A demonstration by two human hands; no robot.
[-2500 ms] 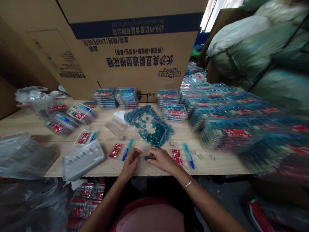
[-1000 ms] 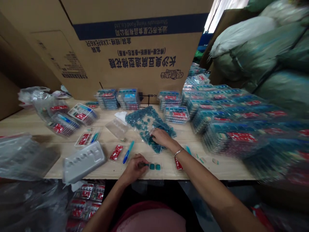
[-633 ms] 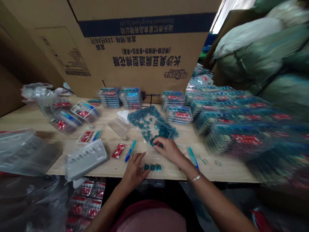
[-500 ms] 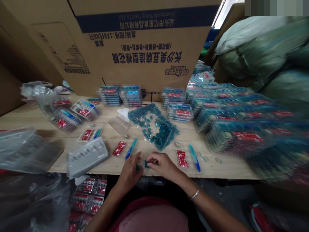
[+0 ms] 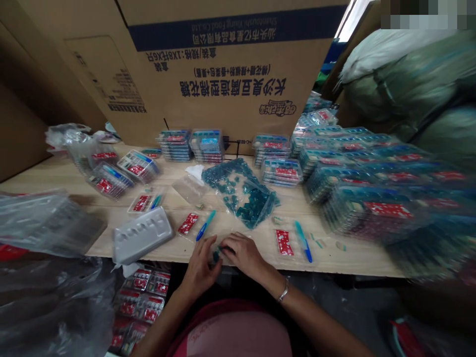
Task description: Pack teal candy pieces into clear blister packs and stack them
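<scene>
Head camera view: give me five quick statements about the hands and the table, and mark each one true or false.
1. The left hand and right hand meet over small teal pieces near the table's front edge. True.
2. The bracelet is on the left wrist. False: it is on the right wrist.
3. A clear bag of teal pieces lies on the wooden table, beyond the hands. True.
4. The grey moulded tray lies to the right of the hands. False: it lies to their left.
5. Blue-tipped plastic tools lie on the table on both sides of the hands, neither one held. True.
</scene>
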